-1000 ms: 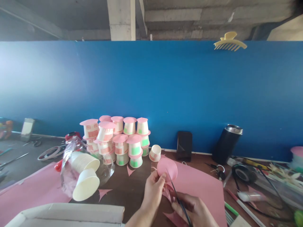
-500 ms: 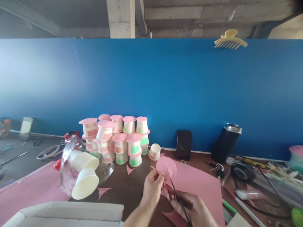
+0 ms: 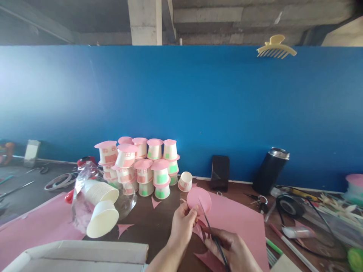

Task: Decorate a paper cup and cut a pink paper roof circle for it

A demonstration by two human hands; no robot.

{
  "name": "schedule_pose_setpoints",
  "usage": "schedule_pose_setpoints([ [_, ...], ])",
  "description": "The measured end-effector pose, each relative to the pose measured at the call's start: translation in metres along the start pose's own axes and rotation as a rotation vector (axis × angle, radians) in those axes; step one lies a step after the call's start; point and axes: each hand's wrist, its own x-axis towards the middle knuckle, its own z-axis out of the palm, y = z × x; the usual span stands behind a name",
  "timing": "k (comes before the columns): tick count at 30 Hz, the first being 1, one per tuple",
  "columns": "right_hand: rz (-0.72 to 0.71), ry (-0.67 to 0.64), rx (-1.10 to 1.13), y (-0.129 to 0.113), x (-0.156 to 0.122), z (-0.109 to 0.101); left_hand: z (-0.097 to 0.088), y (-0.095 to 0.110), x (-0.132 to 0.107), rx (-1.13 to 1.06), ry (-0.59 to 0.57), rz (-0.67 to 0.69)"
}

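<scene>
My left hand (image 3: 183, 226) pinches a round piece of pink paper (image 3: 195, 197) by its lower edge. A pair of scissors (image 3: 216, 241) with dark handles is in my right hand (image 3: 231, 249), its upper blade lying across the front of the pink disc. The scissor blades look parted. Beneath my hands are pink paper scraps (image 3: 208, 260) and a larger pink sheet (image 3: 244, 223). Beyond them a single paper cup (image 3: 185, 181) with a red drawing lies tipped toward me.
Stacked paper cups with pink discs (image 3: 143, 166) stand at the wall. Left are plain cups in a clear bag (image 3: 100, 204) and a white box (image 3: 85, 251). A phone (image 3: 220, 173), a black flask (image 3: 270, 172), keys (image 3: 262, 204) and a tape roll (image 3: 292, 206) sit right.
Almost nothing differs. Both hands, the pink disc and the scissors stay in nearly the same place.
</scene>
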Motion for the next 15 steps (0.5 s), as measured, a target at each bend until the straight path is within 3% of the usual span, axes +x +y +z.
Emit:
schedule_pose_setpoints([
  [15, 0.000, 0.024, -0.114, -0.0112, -0.0035, 0.0011, -0.0002, 0.0001, 0.0017, 0.037, -0.013, 0.037],
])
